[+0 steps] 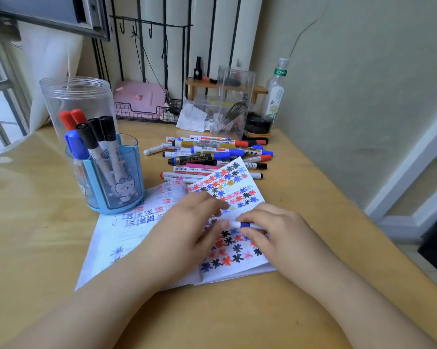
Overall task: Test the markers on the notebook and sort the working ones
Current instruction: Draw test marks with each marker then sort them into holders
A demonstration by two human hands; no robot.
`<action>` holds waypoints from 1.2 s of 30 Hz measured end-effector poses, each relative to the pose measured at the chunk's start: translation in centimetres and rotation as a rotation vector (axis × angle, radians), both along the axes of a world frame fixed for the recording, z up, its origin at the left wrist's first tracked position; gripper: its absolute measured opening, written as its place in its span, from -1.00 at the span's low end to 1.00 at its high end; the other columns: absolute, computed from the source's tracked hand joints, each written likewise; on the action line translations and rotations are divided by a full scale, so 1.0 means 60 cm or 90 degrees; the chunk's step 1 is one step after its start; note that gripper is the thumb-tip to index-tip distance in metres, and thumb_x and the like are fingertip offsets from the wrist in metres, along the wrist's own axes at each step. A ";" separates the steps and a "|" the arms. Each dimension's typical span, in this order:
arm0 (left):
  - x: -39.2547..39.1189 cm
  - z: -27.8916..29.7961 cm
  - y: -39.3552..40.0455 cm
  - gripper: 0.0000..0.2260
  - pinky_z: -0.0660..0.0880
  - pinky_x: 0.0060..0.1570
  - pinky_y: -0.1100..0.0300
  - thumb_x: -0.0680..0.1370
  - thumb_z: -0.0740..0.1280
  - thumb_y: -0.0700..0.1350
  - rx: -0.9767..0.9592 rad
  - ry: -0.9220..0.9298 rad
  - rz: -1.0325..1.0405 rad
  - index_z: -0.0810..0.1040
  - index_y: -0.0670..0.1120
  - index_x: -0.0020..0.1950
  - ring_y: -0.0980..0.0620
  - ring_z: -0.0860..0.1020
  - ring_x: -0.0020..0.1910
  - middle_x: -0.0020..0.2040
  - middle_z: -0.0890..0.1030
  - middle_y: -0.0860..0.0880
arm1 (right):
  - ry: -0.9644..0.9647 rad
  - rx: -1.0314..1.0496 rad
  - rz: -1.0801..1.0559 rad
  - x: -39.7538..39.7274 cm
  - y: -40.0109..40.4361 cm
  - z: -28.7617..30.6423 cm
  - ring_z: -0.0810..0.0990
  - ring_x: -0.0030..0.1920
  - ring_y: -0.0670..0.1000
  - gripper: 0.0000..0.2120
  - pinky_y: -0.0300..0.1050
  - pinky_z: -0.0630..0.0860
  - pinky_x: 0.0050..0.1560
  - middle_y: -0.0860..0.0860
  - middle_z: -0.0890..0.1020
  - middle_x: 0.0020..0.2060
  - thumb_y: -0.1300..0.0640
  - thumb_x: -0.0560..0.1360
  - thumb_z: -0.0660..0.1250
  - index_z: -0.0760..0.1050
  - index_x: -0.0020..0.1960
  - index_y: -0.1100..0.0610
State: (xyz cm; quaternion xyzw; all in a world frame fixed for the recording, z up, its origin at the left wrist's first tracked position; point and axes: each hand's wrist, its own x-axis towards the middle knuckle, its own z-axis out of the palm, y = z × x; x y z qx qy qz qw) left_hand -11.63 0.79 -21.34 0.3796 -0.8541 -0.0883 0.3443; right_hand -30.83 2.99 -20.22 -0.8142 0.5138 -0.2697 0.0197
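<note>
Two bare forearms, no sleeves in view. Left hand [184, 230], right hand [280, 230]: no rings, watch or bracelets; short nails.

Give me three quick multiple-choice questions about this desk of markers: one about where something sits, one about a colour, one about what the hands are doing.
1. Where does the pile of loose markers lie?
A. Beyond the notebook
B. Inside the blue cup
C. On the floor

2. What cap colours show on the markers standing in the blue cup?
A. Green and yellow
B. Red, black and blue
C. Only pink

3. What are the two hands doing?
A. Both lie flat on bare table
B. Both hold one blue-and-white marker between them over the page
C. The left hand lifts the cup

Answers: 1 A, the pile sits on the far side of the open notebook. 2 B, red, black and blue caps stick up from the cup. 3 B, fingers of the left hand and right hand meet on the marker above the coloured star marks.
</note>
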 end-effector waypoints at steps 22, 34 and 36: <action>0.006 -0.003 -0.018 -0.71 0.32 -0.26 0.30 0.55 0.14 -0.01 -0.052 -0.088 -0.076 0.55 -0.13 -0.20 0.08 0.42 -0.26 -0.30 0.48 0.02 | -0.061 0.141 0.014 -0.022 0.015 -0.003 0.47 -0.34 -0.06 -0.60 -0.09 0.43 -0.27 -0.01 0.54 -0.38 -0.16 0.55 0.12 0.50 -0.14 0.16; -0.016 -0.031 -0.003 -0.51 0.42 -0.04 0.14 0.57 -0.12 0.26 0.093 -0.111 -0.197 0.52 0.06 0.06 0.12 0.51 -0.06 -0.09 0.57 0.09 | -0.653 0.390 -0.040 -0.067 0.048 0.047 0.52 -0.46 -0.07 -0.82 -0.29 0.48 -0.41 0.18 0.68 -0.28 0.36 0.55 0.16 0.51 0.01 0.19; -0.015 -0.032 -0.003 -0.53 0.42 -0.04 0.16 0.57 -0.10 0.25 0.098 -0.101 -0.209 0.51 0.07 0.08 0.13 0.51 -0.05 -0.07 0.58 0.09 | -0.750 0.463 -0.044 -0.064 0.049 0.026 0.56 -0.43 -0.04 -0.79 -0.28 0.50 -0.42 0.23 0.66 -0.28 0.38 0.53 0.14 0.55 -0.02 0.28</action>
